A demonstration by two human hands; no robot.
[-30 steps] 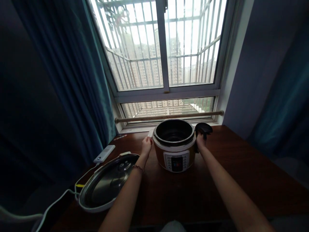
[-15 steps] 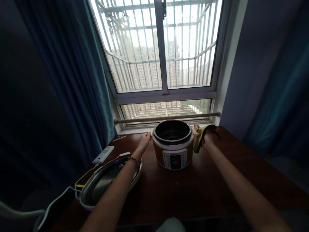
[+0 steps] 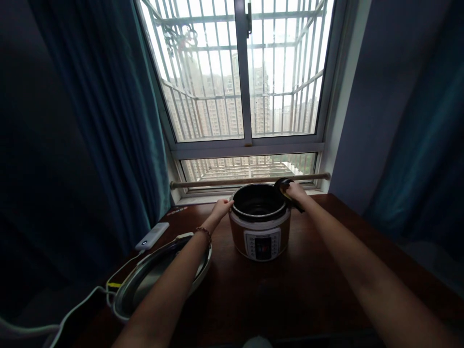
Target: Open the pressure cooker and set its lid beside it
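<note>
An open electric pressure cooker (image 3: 260,234) with a dark inner pot stands on the brown table (image 3: 290,290) below the window. My left hand (image 3: 222,209) rests against the cooker's left rim, fingers curled on it. My right hand (image 3: 295,192) is at the right rim, closed on a dark cloth with a yellow side (image 3: 286,189) that lies over the pot's edge. The cooker's lid (image 3: 159,275) lies upside down on the table to the left, partly behind my left forearm.
A white power bank (image 3: 152,237) with a lit dot lies at the table's left edge, with a white cable (image 3: 83,299) trailing off. A wooden rod (image 3: 250,180) runs along the window sill behind the cooker. Dark teal curtains hang on both sides.
My right hand has lifted the cloth from beside the cooker's right handle up onto the pot's rim. My left hand has slid from the side up to the rim.
</note>
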